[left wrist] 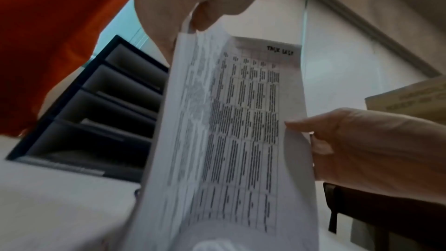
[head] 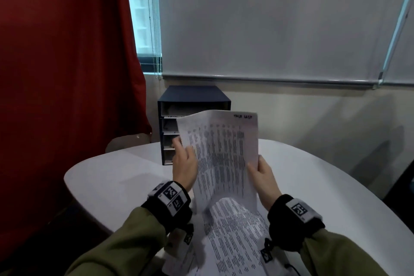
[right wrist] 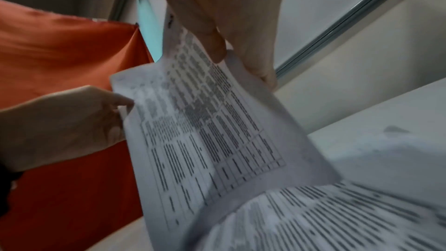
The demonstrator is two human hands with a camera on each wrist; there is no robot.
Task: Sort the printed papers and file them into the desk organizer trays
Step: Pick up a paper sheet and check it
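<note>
A stack of printed papers [head: 221, 152] with dense table text and a handwritten heading stands raised over the table; its front sheet [head: 237, 231] curls down toward me. My left hand [head: 181, 148] pinches the stack's left edge, thumb in front and fingers behind [left wrist: 156, 26]. My right hand [head: 255, 166] grips the right edge, with its thumb [right wrist: 214, 45] lying on the printed face. Behind the papers stands the dark blue desk organizer [head: 192, 101]. Its stacked trays [left wrist: 96, 112] open toward me, and some hold sheets. The papers [left wrist: 241, 121] hide its right part.
The white rounded table [head: 112, 181] carries the organizer near its far edge. A red curtain [head: 67, 63] hangs at the left and a grey roller blind [head: 268, 18] covers the window behind. A chair back [head: 127, 141] shows beyond the table's left side.
</note>
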